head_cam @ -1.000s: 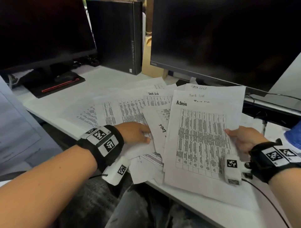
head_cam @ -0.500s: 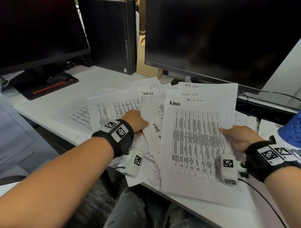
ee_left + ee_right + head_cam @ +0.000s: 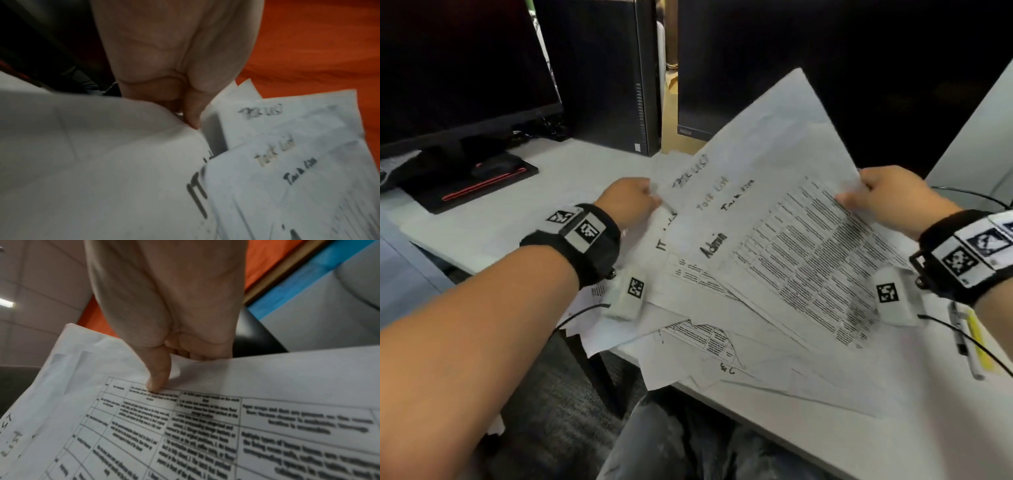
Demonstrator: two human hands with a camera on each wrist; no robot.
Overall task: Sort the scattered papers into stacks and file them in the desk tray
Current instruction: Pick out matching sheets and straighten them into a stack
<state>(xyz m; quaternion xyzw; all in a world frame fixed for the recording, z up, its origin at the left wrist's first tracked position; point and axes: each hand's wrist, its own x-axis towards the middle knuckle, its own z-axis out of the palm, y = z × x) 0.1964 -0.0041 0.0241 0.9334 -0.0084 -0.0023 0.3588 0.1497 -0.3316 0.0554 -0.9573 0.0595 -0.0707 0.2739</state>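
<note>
**A:** What was around you?

**B:** You sat at a white desk [image 3: 558, 164]. Two dark monitors stood at the back, one on the left [image 3: 458, 68] and one on the right [image 3: 859, 68]. A black computer tower [image 3: 606, 68] stood between them. A black pad with a red stripe [image 3: 479, 185] lay under the left monitor. A pen and a yellow marker [image 3: 976, 339] lay at the right edge of the desk. The wrist views showed orange behind your hands.

**A:** Where were the papers?

**B:** A messy pile of loose sheets [image 3: 705, 346] lay on the desk in front of you, and some hung over the near edge. You held a small stack of papers [image 3: 774, 212] up above that pile. The top sheet said "Admin" and had a printed table.

**A:** Which way did the stack point?

**B:** It was tilted. Its long side ran from low on your right up to the far corner near the right monitor. The written titles sat toward your left hand.

**A:** What did your hands do?

**B:** Your right hand [image 3: 893, 198] pinched the right edge of the stack, thumb [image 3: 158, 373] on top of the table and fingers curled under. Your left hand [image 3: 630, 202] had curled fingers at the left edge of the sheets, and its thumb [image 3: 193, 113] pressed against a sheet marked "IT" [image 3: 197, 199].
</note>
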